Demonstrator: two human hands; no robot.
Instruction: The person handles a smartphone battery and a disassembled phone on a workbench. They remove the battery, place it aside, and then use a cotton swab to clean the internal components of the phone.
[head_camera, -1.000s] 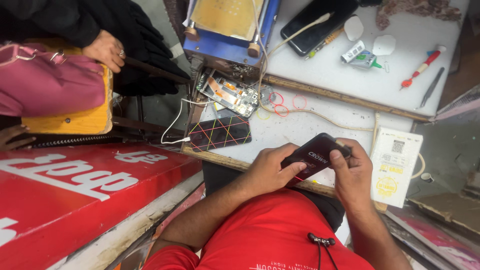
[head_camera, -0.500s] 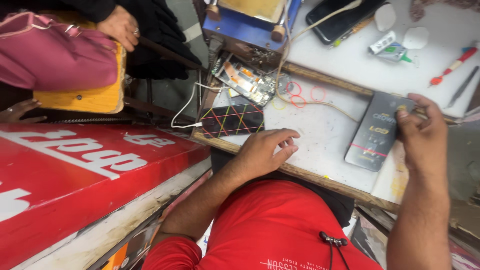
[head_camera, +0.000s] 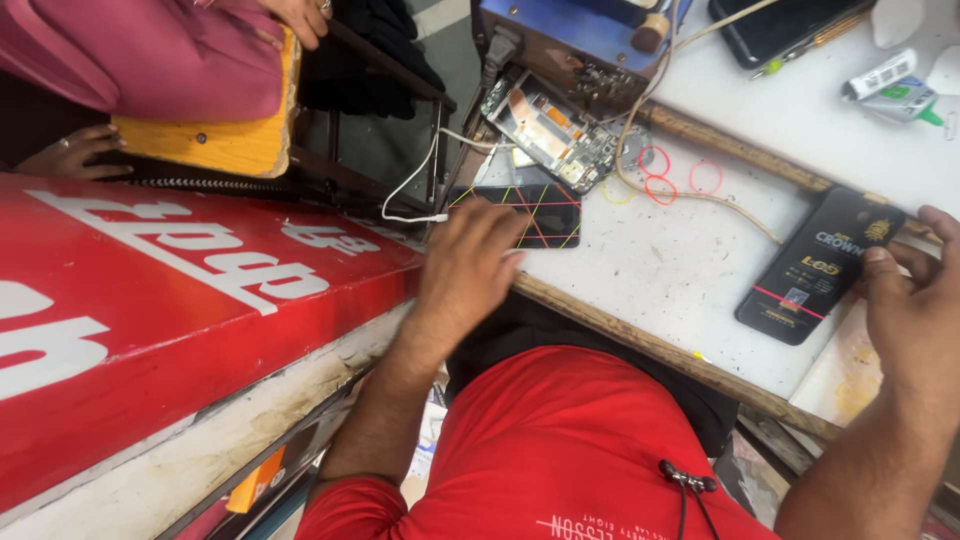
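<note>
Head view shows the left hand (head_camera: 468, 268) resting open, fingers on the black phone with coloured crossing lines (head_camera: 520, 215) at the near edge of the white scratched desk (head_camera: 650, 270). The right hand (head_camera: 915, 310) grips the flat black rectangular package (head_camera: 815, 270), which lies tilted on the desk, near the thin red rubber rings (head_camera: 680, 180).

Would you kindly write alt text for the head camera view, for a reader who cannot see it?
A person in a red shirt reaches the left hand onto a phone with coloured lines on its dark screen, while the right hand holds a flat black box on the white bench. An opened phone and loose cables lie behind.
</note>
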